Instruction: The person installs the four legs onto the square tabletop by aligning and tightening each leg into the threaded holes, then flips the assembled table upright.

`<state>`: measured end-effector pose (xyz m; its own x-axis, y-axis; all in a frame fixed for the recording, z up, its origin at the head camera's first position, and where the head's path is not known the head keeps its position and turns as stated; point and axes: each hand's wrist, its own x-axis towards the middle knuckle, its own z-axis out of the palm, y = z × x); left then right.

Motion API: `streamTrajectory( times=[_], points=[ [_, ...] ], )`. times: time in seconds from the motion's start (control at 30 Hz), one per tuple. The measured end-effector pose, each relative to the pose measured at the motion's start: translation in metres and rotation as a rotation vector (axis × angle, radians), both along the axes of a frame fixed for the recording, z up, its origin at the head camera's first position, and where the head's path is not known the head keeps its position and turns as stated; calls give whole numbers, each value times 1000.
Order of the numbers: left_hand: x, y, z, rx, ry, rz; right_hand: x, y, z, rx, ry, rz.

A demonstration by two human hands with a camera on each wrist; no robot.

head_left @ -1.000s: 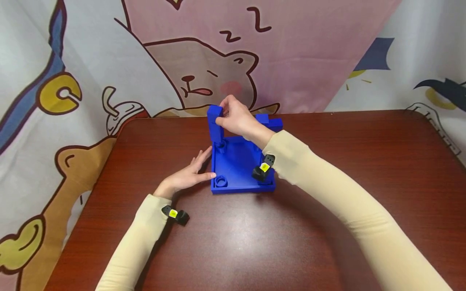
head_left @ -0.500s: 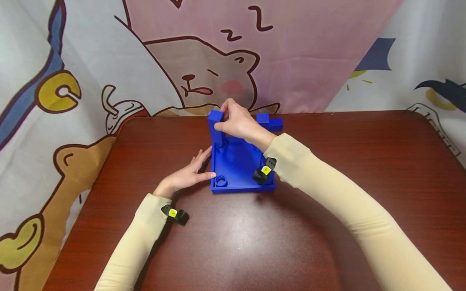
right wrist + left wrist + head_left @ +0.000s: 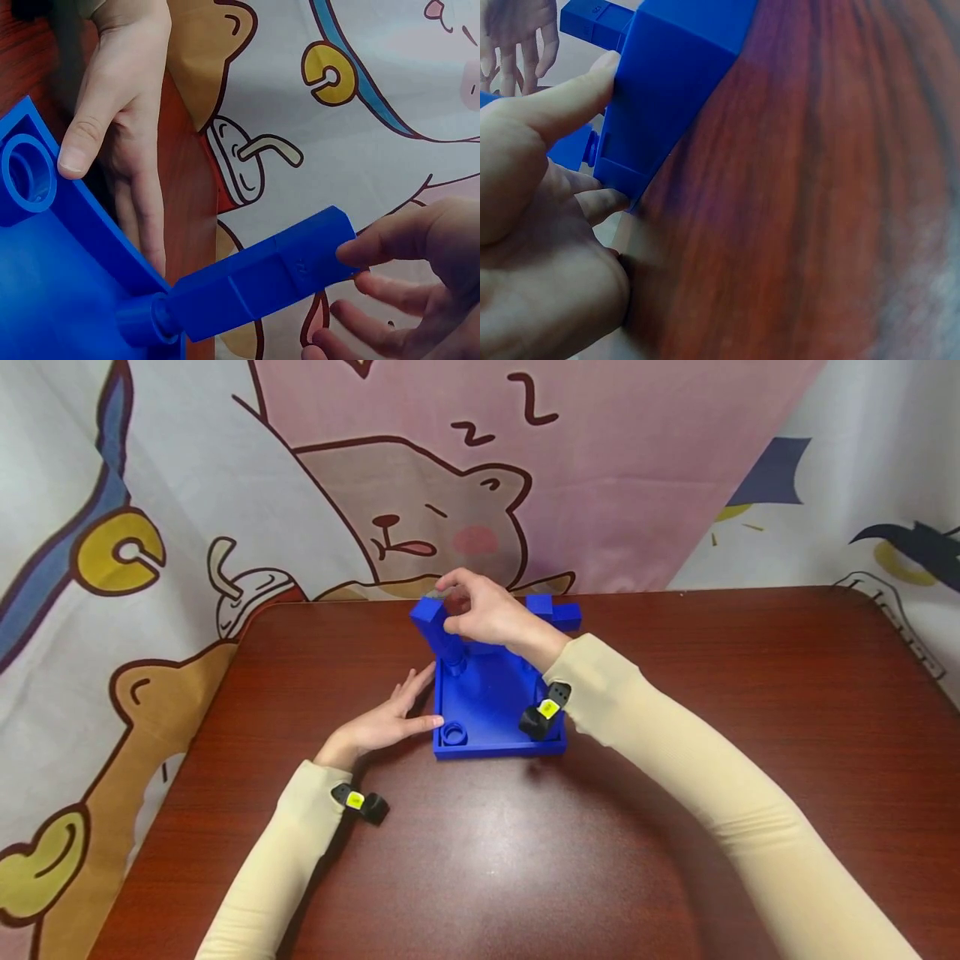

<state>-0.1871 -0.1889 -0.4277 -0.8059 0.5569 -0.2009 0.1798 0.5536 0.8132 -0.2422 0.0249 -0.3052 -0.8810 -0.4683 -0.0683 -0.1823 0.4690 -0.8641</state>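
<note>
A shallow blue square tray-like base (image 3: 495, 702) lies on the table, with round collars at its corners. At its far left corner a blue square post (image 3: 438, 631) stands in a collar, tilted to the left. My right hand (image 3: 491, 610) is at the post's top; in the right wrist view the thumb overlaps the post's end (image 3: 315, 255) and the other fingers spread loosely below. My left hand (image 3: 386, 718) rests against the base's left side, thumb at the near rim, fingers extended. The near left collar (image 3: 453, 733) has nothing in it.
Behind my right wrist a blue upright block (image 3: 540, 606) shows at the back right, with another blue block (image 3: 568, 617) beside it. A cartoon-print cloth (image 3: 615, 485) hangs behind the brown table (image 3: 480, 860).
The post has come down onto the far left collar and then tipped left. My right fingers have loosened and spread at its top. My left hand has stayed in place.
</note>
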Motion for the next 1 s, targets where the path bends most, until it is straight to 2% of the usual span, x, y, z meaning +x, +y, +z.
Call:
streamTrajectory(
  times=[0.13, 0.3, 0.6, 0.7, 0.87, 1.0],
  points=[
    [0, 0, 0, 3, 17, -10, -2, -1, 0, -1, 70, 84],
    [-1, -1, 0, 14, 27, -19, -1, -2, 1, 56, 171, 170],
    [0, -1, -1, 20, 25, -20, 0, -2, 1, 72, 157, 148],
    [0, -1, 0, 20, 21, -18, 0, -2, 1, 69, 135, 105],
    [0, 0, 0, 19, 1, -6, 0, -1, 2, 70, 52, -50],
    [0, 1, 0, 18, -9, 5, 0, 0, 3, 115, 35, -141]
  ],
)
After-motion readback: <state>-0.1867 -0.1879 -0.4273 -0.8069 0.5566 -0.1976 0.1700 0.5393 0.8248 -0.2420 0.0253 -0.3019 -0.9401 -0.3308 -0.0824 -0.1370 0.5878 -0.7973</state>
